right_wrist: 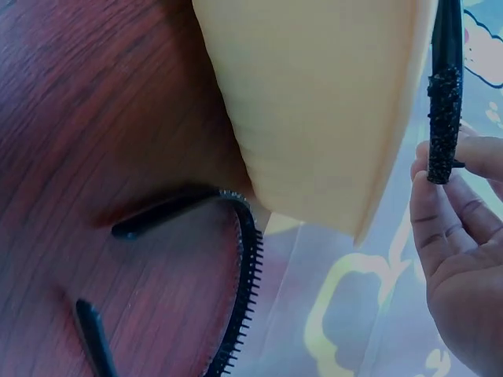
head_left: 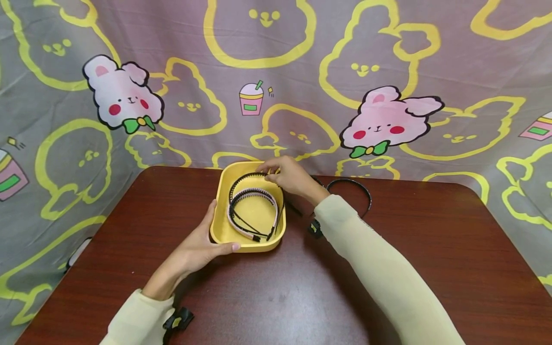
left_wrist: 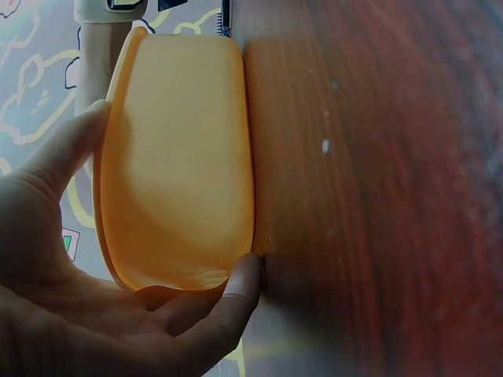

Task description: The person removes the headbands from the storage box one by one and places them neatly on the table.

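Note:
A yellow plastic tub [head_left: 247, 248] stands on the table. My left hand [head_left: 194, 253] grips its near-left corner, thumb at the front rim and fingers along the side; the left wrist view shows fingers curled round the tub wall [left_wrist: 181, 149]. Over the far-right rim, my right hand [head_left: 294, 179] pinches a black toothed headband [head_left: 235, 186], whose glittery part [right_wrist: 446, 118] shows between thumb and fingers in the right wrist view. Inside the tub lie a black headband and a pale pinkish one [head_left: 230, 218], overlapping. How many lie there is hard to tell.
To the right of the tub, a black headband [head_left: 369, 194] with teeth rests on the dark red wooden table [head_left: 431, 249]; another black piece beside it is partly hidden by my right arm. A patterned cloth [head_left: 284, 86] hangs behind the table.

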`<action>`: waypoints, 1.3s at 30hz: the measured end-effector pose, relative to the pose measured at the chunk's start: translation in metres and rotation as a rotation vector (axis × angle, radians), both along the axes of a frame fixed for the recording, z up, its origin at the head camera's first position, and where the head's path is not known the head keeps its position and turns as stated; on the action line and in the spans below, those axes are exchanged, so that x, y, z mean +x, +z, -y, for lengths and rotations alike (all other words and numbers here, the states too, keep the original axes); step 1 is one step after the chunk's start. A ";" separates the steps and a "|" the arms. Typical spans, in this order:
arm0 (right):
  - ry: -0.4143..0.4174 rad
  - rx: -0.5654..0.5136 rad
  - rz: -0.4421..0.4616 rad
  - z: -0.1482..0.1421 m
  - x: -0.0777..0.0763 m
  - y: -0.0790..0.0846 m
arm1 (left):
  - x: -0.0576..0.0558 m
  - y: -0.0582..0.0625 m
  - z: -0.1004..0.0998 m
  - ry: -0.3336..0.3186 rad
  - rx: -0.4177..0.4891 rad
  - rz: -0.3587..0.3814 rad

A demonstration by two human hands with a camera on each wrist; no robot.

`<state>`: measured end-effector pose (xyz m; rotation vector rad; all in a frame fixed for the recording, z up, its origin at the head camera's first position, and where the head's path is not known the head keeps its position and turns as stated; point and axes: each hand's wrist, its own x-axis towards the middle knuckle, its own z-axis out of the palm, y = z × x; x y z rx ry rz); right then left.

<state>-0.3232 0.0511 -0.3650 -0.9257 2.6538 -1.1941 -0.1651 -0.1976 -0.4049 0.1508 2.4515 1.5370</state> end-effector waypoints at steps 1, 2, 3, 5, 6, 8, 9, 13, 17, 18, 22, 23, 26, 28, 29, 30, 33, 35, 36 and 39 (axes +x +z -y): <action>0.000 -0.007 0.003 -0.002 0.000 0.000 | 0.000 0.000 0.000 0.001 -0.001 -0.001; 0.000 -0.014 0.008 -0.004 0.000 0.000 | 0.000 0.000 0.000 0.001 -0.002 -0.001; -0.001 -0.018 0.012 -0.006 0.000 0.000 | 0.000 0.000 0.000 0.001 -0.002 -0.001; -0.008 -0.026 0.024 -0.010 0.000 0.000 | 0.000 0.000 0.000 0.001 -0.005 0.001; -0.014 -0.029 0.031 -0.012 0.000 0.000 | 0.000 0.000 0.000 0.000 -0.007 0.002; -0.025 -0.034 0.041 -0.017 0.001 0.001 | 0.001 0.000 0.000 0.000 -0.012 0.004; -0.031 -0.035 0.042 -0.019 0.001 0.001 | 0.001 0.000 0.000 0.000 -0.015 0.004; -0.043 -0.044 0.035 -0.027 0.001 0.001 | 0.001 0.000 0.000 0.001 -0.025 0.003; -0.053 -0.053 0.023 -0.035 -0.001 0.000 | 0.001 -0.001 0.000 0.003 -0.028 -0.004; -0.057 -0.055 0.023 -0.037 -0.001 0.000 | 0.001 -0.001 0.000 0.004 -0.030 -0.006; -0.070 -0.070 0.033 -0.047 0.000 0.001 | 0.001 -0.001 0.000 0.006 -0.029 -0.005; -0.073 -0.073 0.031 -0.050 0.000 0.001 | 0.002 -0.001 0.000 0.007 -0.029 -0.003; -0.078 -0.093 0.033 -0.058 0.001 0.001 | 0.001 -0.001 0.000 0.009 -0.026 0.000; -0.084 -0.099 0.031 -0.063 0.001 0.001 | 0.001 -0.001 0.000 0.008 -0.027 0.004; -0.088 -0.100 0.033 -0.066 0.001 0.000 | 0.001 -0.001 0.000 0.008 -0.030 0.005; -0.093 -0.103 0.036 -0.069 0.001 0.001 | 0.001 -0.001 0.000 0.008 -0.032 0.005; -0.115 -0.098 0.042 -0.076 0.000 0.002 | 0.001 -0.001 0.000 0.006 -0.034 0.004; -0.122 -0.090 0.041 -0.082 0.000 0.002 | 0.001 0.000 -0.001 0.005 -0.035 0.001; -0.124 -0.085 0.038 -0.084 -0.001 0.002 | 0.000 0.000 -0.001 0.005 -0.035 0.000; -0.128 -0.068 0.030 -0.092 -0.002 0.002 | 0.000 0.000 -0.001 0.003 -0.036 -0.005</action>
